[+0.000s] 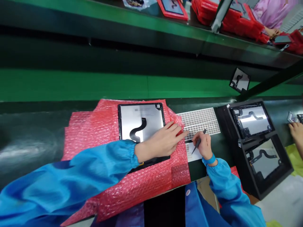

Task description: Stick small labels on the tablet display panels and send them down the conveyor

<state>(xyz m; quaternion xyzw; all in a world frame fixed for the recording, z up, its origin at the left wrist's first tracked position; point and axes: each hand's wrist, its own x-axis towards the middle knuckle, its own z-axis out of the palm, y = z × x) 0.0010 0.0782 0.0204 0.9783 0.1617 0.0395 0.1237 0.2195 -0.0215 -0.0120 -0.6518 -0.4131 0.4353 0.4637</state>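
Observation:
A tablet panel [142,121] with a black frame, silver back and a curved black flex cable lies on red bubble wrap [99,129]. My left hand [163,140] rests flat on the panel's right lower corner, fingers stretched toward a sheet of small white labels [201,119]. My right hand [204,146] is closed on dark tweezers [198,142], whose tip points down at a white strip below the label sheet. Both arms wear blue sleeves; a blue band circles the right wrist.
A black tray [258,145] holding two similar panels stands at the right. Another panel [239,79] lies on the green conveyor belt [71,83]. Another person's hand [297,132] is at the far right edge. Red trays [236,19] and a person in pink sit beyond the upper belt.

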